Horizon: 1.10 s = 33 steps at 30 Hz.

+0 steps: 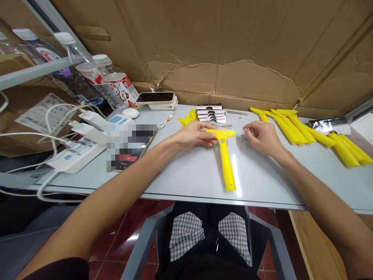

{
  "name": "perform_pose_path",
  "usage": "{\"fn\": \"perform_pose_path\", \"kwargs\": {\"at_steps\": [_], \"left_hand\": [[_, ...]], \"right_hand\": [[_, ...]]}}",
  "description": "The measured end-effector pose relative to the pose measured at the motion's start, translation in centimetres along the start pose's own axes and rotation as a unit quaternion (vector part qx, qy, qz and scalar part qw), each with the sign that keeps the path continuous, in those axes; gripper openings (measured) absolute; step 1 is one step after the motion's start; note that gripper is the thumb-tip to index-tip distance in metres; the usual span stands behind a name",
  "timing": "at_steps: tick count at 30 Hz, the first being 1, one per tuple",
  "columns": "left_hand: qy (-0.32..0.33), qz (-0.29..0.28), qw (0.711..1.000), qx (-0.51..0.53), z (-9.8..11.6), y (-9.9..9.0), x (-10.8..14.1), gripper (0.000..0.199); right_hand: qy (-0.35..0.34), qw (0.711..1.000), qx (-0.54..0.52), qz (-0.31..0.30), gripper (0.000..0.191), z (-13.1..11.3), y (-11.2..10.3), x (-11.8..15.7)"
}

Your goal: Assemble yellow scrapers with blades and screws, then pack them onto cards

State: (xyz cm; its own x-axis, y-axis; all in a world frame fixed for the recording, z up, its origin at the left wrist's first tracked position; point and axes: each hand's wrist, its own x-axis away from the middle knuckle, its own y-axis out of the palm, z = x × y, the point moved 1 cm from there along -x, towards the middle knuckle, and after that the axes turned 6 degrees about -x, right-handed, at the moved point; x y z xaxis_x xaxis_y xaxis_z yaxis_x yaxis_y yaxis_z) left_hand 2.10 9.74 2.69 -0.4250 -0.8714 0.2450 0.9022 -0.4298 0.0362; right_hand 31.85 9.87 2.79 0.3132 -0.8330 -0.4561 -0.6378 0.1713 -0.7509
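A yellow scraper [226, 161] lies with its wide head toward the back and its handle pointing at the table's front edge. My left hand [198, 136] grips the left end of its head. Right of the scraper, my right hand [260, 136] has its fingertips pinched beside a small pile of screws [244, 136]; what they hold, if anything, is too small to make out. Small yellow parts [189, 118] lie behind my left hand. Stacked blade packs [210, 112] stand near the cardboard, with a thin metal strip [236, 112] to their right.
Several yellow scraper handles [291, 126] lie at the right, near a black and silver packet [330, 126]. On the left are a power strip [78, 151] with cables, a phone [134, 149] and plastic bottles [119, 87]. Another phone [155, 97] rests by the cardboard wall [221, 46].
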Motion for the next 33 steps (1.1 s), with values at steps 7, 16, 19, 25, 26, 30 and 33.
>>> {"fn": "perform_pose_path", "kwargs": {"at_steps": [7, 16, 19, 25, 26, 30, 33], "left_hand": [[-0.049, -0.032, 0.995, -0.079, -0.2, 0.2, 0.0, 0.047], [-0.045, -0.047, 0.995, -0.074, 0.0, 0.3, 0.3, 0.041], [-0.043, -0.040, 0.996, -0.071, -0.1, 0.3, 0.2, 0.040], [-0.052, -0.033, 0.995, -0.085, -0.1, 0.2, 0.2, 0.041], [-0.051, -0.031, 0.995, -0.083, -0.1, 0.3, 0.1, 0.041], [-0.054, -0.017, 0.995, -0.078, 0.0, 0.4, 0.1, 0.038], [-0.055, -0.009, 0.995, -0.080, 0.0, 0.5, 0.2, 0.039]], "right_hand": [[-0.021, 0.993, 0.033, -0.112, 0.036, 0.6, 1.6, -1.7], [-0.059, 0.986, 0.069, -0.142, 0.023, -0.2, 3.6, -2.9], [-0.042, 0.990, 0.050, -0.123, 0.024, -0.2, 3.5, -2.6], [0.085, 0.989, -0.086, -0.081, 0.024, 0.2, 2.3, -1.9], [0.113, 0.982, -0.129, -0.079, 0.022, 0.2, 1.9, -1.9], [0.204, 0.928, -0.304, -0.071, 0.016, -0.3, 0.6, -1.7], [0.241, 0.878, -0.407, -0.069, 0.020, -1.0, 0.4, -1.4]]}}
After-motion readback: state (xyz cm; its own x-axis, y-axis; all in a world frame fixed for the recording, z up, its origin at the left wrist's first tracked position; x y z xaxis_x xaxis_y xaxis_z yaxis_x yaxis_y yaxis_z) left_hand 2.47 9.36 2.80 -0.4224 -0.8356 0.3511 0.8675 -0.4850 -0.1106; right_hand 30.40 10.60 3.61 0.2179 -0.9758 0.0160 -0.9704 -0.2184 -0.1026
